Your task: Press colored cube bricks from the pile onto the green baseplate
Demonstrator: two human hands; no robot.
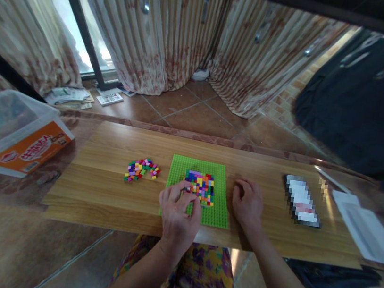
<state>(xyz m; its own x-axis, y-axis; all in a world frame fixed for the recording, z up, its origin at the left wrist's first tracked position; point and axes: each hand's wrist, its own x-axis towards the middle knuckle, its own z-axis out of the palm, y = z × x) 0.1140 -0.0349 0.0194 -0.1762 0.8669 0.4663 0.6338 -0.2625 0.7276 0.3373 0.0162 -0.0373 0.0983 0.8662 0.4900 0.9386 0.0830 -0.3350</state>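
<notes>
Curtains (pixel 178 37) are hanging at twelve o'clock, a clear bin (pixel 28 149) sitting at nine, a phone (pixel 301 201) lying near three.

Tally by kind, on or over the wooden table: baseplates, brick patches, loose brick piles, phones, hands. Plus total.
Green baseplate: 1
Brick patch: 1
Loose brick pile: 1
Phone: 1
Hands (left hand, right hand): 2
Total: 6
Single bricks too small to count.

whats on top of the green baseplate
On the green baseplate is a patch of small multicoloured bricks. The left hand covers part of the plate's near left area, so whatever lies beneath the hand cannot be seen.
</notes>
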